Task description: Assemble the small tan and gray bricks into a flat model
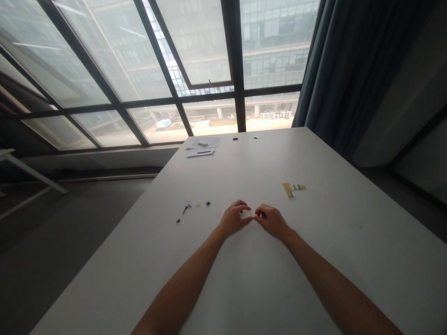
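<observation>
My left hand (233,218) rests low over the white table (240,274), its thumb and fingers curved into a loose grip. Facing it, my right hand (273,220) has its fingers bent in a pinch, and the fingertips of both hands almost meet. A small whitish piece (252,214) shows in the narrow gap between them. It is too small and pale against the tabletop for its kind to be told. The undersides of the fingers are hidden.
Small dark parts (186,209), a black piece (208,203) and a pale piece (198,204) lie left of my hands. A yellow-and-grey flat assembly (288,190) lies to the right. Papers (199,152) sit at the far left edge. Windows and a curtain (328,79) stand beyond.
</observation>
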A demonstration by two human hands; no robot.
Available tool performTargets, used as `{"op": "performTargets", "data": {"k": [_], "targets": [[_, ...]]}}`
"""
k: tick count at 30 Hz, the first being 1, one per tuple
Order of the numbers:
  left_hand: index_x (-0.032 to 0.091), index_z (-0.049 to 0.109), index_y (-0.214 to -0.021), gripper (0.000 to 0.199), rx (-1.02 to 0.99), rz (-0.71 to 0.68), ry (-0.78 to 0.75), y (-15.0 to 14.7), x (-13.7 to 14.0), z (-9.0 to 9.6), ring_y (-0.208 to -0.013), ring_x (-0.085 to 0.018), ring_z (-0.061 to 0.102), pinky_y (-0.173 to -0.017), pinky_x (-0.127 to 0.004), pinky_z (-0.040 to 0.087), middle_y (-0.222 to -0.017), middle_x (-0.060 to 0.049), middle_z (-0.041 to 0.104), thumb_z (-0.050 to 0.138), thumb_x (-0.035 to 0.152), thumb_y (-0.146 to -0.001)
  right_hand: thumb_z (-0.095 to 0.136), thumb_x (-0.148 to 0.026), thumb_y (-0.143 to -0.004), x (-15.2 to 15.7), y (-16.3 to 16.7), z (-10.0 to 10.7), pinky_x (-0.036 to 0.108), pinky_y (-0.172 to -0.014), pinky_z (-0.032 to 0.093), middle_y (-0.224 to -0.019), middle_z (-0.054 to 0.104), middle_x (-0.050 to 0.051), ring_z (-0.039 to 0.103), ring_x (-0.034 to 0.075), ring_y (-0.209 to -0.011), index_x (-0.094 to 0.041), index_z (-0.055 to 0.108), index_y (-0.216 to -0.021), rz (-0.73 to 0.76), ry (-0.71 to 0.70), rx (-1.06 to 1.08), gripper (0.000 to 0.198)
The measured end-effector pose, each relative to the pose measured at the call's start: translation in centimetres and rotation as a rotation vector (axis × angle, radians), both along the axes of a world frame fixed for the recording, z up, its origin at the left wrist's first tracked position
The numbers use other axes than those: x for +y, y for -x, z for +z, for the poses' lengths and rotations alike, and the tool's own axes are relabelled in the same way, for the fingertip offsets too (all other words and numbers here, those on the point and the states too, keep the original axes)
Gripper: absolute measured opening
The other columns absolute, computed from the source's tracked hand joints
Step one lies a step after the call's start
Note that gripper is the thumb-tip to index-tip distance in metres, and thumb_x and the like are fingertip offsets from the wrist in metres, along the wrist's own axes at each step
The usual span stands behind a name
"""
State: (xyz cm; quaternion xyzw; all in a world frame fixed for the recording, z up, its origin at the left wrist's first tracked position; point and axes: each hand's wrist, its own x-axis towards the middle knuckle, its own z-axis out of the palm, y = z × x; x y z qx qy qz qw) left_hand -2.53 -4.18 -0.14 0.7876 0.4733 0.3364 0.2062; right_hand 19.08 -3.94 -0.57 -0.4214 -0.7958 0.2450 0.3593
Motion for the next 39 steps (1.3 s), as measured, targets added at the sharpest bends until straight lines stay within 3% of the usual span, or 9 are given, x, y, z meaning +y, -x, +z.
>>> {"op": "performTargets", "data": {"k": [7,15,39], "targets": [[0.025,0.074,-0.105,0.028,-0.007,0.002,-0.019,0.0,-0.04,-0.09,-0.085,-0.014,0.063,-0.076,-0.026,0.053,-0.109,-0.004,0.066,0.076,0.029,-0.078,0.069,-0.022,-0.084,0.17,-0.02,-0.23,0.026,-0.067,0.044,-0.081,0.065,0.0,0.056,0.014,-0.069,-0.021,0.068,-0.087,-0.012,0.004,0.016,0.003],[0.024,0.072,-0.108,0.033,-0.021,-0.033,-0.038,-0.06,-0.07,0.11,-0.087,-0.015,0.063,-0.078,-0.027,0.054,-0.109,-0.005,0.065,0.076,0.024,-0.076,0.07,-0.021,-0.084,0.31,-0.13,-0.5,0.027,-0.07,0.045,-0.093,0.066,0.001,0.055,0.013,-0.07,-0.024,0.067,-0.118,0.013,0.016,-0.005,0.034],[0.026,0.073,-0.112,0.033,-0.026,-0.02,-0.028,0.03,0.04,-0.11,-0.085,-0.014,0.063,-0.08,-0.029,0.056,-0.112,-0.006,0.065,0.076,0.032,-0.079,0.069,-0.02,-0.085,0.13,-0.02,0.11,0.027,-0.07,0.046,-0.09,0.068,0.001,0.056,0.014,-0.07,-0.021,0.069,-0.108,0.013,0.031,0.017,0.023]]}}
